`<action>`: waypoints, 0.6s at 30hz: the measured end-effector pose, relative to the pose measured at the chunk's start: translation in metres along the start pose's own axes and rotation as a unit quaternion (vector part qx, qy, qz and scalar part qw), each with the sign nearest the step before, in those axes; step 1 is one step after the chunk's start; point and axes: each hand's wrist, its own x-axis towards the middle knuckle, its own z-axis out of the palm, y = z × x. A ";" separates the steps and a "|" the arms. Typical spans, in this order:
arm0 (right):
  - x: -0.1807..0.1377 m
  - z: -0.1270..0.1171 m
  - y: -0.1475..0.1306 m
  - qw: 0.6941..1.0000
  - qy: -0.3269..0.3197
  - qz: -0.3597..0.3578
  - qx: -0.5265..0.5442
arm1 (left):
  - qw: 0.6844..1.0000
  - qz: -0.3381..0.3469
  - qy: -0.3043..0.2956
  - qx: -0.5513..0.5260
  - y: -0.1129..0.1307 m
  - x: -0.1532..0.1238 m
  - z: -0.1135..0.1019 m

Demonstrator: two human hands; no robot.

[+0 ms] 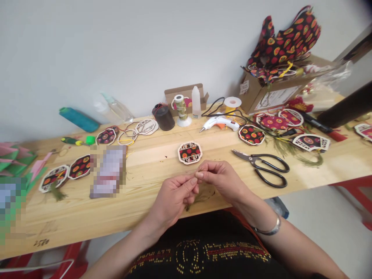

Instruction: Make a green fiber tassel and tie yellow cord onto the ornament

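Nearest, at 6 o'clock: left hand (174, 197) and right hand (219, 179), fingertips meeting over the front edge of the pale wooden worktable (151, 170). Both hands pinched shut on a thin olive-green tassel of threads (195, 199), strands hanging down between the palms; the pinch point itself too small to make out in detail. Silver bangle (269, 229) on the right wrist.

Just beyond the fingertips, at 12 o'clock: small white lattice-framed ornament with red-and-black floral fabric centre (190, 152), flat on the table, apart from the hands.

At 2 o'clock from the hands: black-handled steel scissors (263, 167), lying flat, blades toward the ornament.

At 10 o'clock: blurred rectangular patch (107, 171); past it, at 9 o'clock, two more floral ornaments (67, 172) side by side.

Farther, at 1 o'clock: white hot-glue gun with orange trigger (221, 123), on its side, black cord looping behind.

Farther, at 12 o'clock: dark cylindrical thread spool (164, 116), white plastic squeeze bottle (196, 102), small open cardboard tray (186, 97) behind them.

Far, at 2 o'clock: brown cardboard box (271, 97) heaped with red-and-black floral fabric pieces (286, 38), against the wall.

Far, at 10 o'clock: teal cylinder (79, 119) lying on its side near the wall.
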 end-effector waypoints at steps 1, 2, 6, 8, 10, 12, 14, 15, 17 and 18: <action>0.000 0.000 0.000 1.000 0.006 -0.008 -0.013 | 1.000 -0.007 -0.009 -0.011 0.000 0.000 -0.001; 0.000 0.000 0.000 1.000 0.010 -0.013 -0.023 | 1.000 -0.015 -0.018 -0.021 -0.001 0.001 -0.001; 0.002 -0.001 0.002 0.999 0.007 -0.013 -0.033 | 0.998 -0.034 -0.031 -0.041 -0.002 0.002 -0.004; 0.002 -0.002 0.001 0.999 0.005 -0.010 -0.033 | 0.998 -0.035 -0.026 -0.033 -0.002 0.002 -0.004; 0.003 -0.001 -0.001 0.999 0.002 -0.010 -0.041 | 0.999 -0.031 -0.025 -0.022 -0.002 0.001 -0.004; 0.003 0.001 -0.004 0.999 -0.005 -0.013 -0.046 | 1.000 -0.015 -0.021 -0.008 -0.001 0.000 -0.005; 0.004 0.004 -0.009 0.999 -0.020 -0.013 -0.044 | 0.999 0.018 -0.009 0.025 0.001 -0.002 -0.006; 0.004 0.005 -0.011 0.999 -0.023 -0.015 -0.046 | 0.998 0.039 -0.001 0.046 0.002 -0.003 -0.007; 0.005 0.008 -0.014 0.998 -0.018 -0.026 -0.062 | 0.992 0.088 0.014 0.084 0.004 -0.005 -0.009; 0.006 0.009 -0.016 0.996 -0.011 -0.037 -0.076 | 0.989 0.113 0.021 0.098 0.005 -0.006 -0.010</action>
